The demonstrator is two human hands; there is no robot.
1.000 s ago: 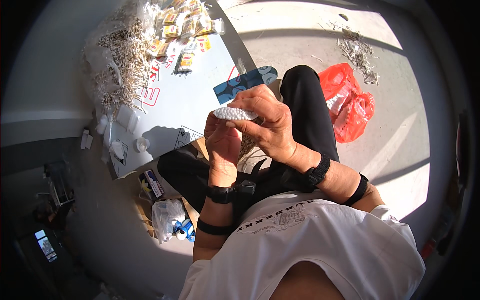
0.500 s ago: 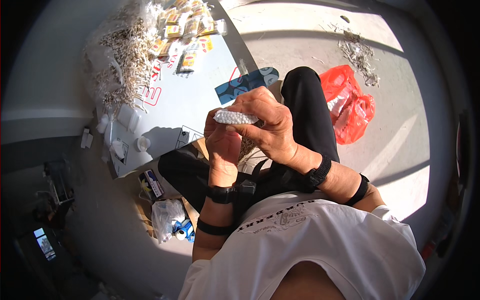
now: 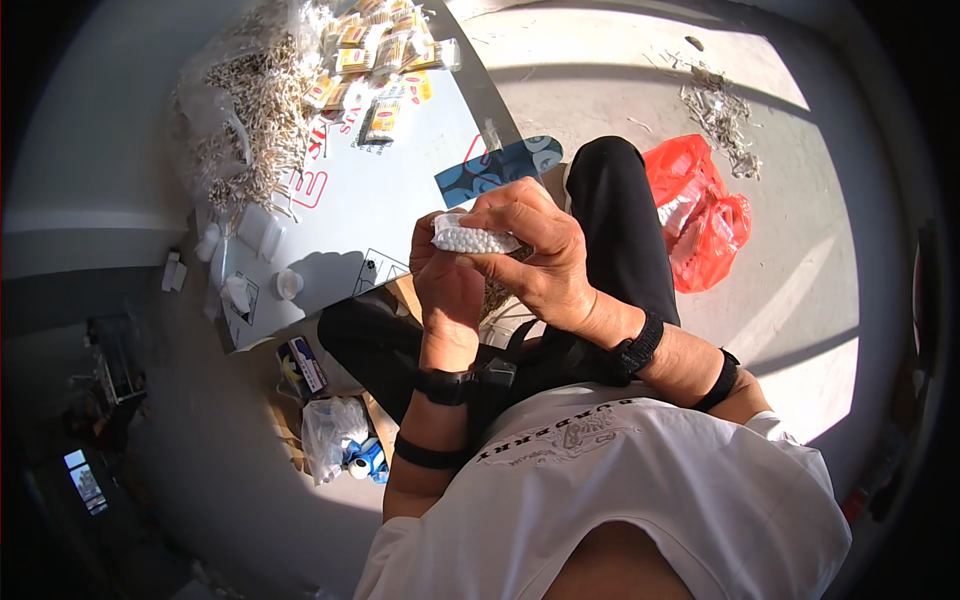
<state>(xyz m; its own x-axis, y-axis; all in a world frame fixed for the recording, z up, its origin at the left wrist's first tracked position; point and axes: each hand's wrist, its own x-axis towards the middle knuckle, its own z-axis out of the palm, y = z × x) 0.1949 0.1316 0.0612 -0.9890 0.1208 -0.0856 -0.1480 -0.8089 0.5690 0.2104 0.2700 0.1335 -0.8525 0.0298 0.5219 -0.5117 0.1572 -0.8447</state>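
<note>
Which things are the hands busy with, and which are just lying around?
In use:
- left hand
- right hand
- small clear packet of cotton swabs
- loose swab pile
- filled packets

Lying about:
- red plastic bag
- blue card
- white caps

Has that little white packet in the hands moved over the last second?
Barely. The white packet stays pinched between both hands, just below the blue card on the table, in the same spot.
</note>
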